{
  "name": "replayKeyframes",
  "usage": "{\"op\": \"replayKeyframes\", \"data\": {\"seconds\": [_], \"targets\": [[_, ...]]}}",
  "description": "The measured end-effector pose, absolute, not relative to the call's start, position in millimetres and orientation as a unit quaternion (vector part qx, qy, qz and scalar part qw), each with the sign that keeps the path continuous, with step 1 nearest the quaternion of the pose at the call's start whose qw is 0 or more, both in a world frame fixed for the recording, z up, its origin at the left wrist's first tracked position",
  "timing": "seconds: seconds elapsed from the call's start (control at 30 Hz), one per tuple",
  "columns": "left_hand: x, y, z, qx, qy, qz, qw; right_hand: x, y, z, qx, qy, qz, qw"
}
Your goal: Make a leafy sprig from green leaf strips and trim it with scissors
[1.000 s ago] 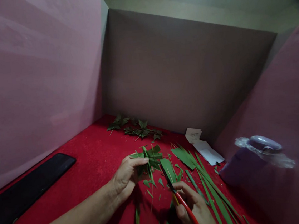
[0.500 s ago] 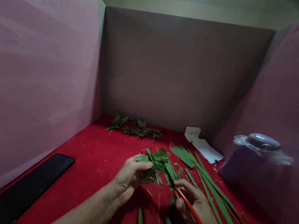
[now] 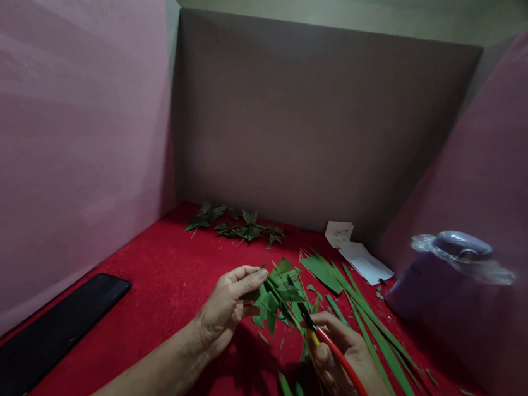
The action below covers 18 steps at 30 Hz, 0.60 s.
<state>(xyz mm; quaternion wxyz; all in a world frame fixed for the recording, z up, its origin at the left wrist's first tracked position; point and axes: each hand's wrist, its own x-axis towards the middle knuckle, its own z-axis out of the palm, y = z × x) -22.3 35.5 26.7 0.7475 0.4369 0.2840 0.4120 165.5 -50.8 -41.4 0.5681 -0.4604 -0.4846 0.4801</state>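
Between thumb and fingers, my left hand (image 3: 231,303) pinches a bundle of cut green leaves (image 3: 279,288) above the red cloth. My right hand (image 3: 346,354) is wrapped round the handles of scissors (image 3: 328,343) with red and yellow grips and dark blades. The blades reach up to the right side of the leaf bundle; whether they touch it I cannot tell. Long green leaf blades (image 3: 374,331) lie just right of my right hand. Some loose leaf pieces (image 3: 289,395) are below the hands, partly in shadow.
Lobed leaf sprigs (image 3: 248,228) lie at the back of the red cloth (image 3: 159,286). White papers (image 3: 364,263) rest at the back right. A purple container (image 3: 427,287) with clear plastic stands at the right, and a long black object (image 3: 60,335) lies at the left. Pink panels (image 3: 63,151) flank the sides.
My left hand has turned the leaf bundle, so its lobes now hang differently. My right hand and the scissors have shifted slightly right and down.
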Motion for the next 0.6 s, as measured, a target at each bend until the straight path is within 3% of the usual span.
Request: {"op": "replayKeyframes", "data": {"seconds": [0.6], "targets": [[-23, 39, 28, 0.416, 0.321, 0.372, 0.765, 155, -61, -16, -0.471, -0.485, 0.509, 0.534]]}}
